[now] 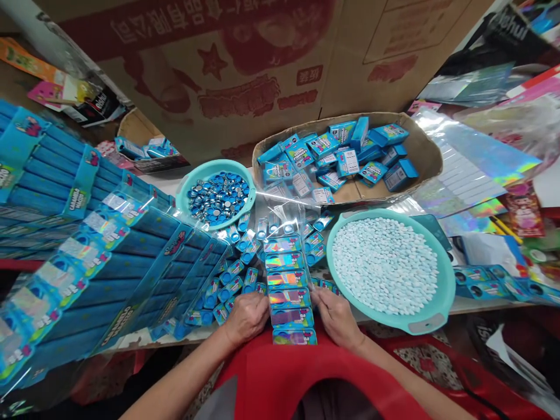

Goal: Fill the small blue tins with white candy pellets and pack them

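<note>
From where I stood, the row of packs (290, 281) ran through the middle of the workplace, its near end at 6 o'clock against the person's red apron (271, 373) and its far end toward 12. A clear sleeve (308, 256) lay about it, the film extending past the far packs over loose ones. The left hand (247, 318), at 7 o'clock, was beside the row, fingers curled together and apparently clamped on the sleeve's edge; the exact fingertip contact could not be made out. The right hand (336, 318), at 5 o'clock, had its fingers bent inward, thumb and forefinger apparently pinching the opposite edge. The step in hand, in my judgement, was seating and squaring the row within its film. The next move called for even tension from both sides, the pack faces kept in line and the film free of snags; uneven pull could have skewed the row. Loose packs (231, 286) lay at 10 o'clock, near the left hand. A small bowl (251, 201) of blue and silver pieces (214, 201) stood at 11, and a large bowl (394, 319) of pale tablets (385, 262) at 2, near the right hand. A carton tray (422, 146) of small boxes (347, 163) stood at 1, and wrapped stacks (144, 256) at 9.
</note>
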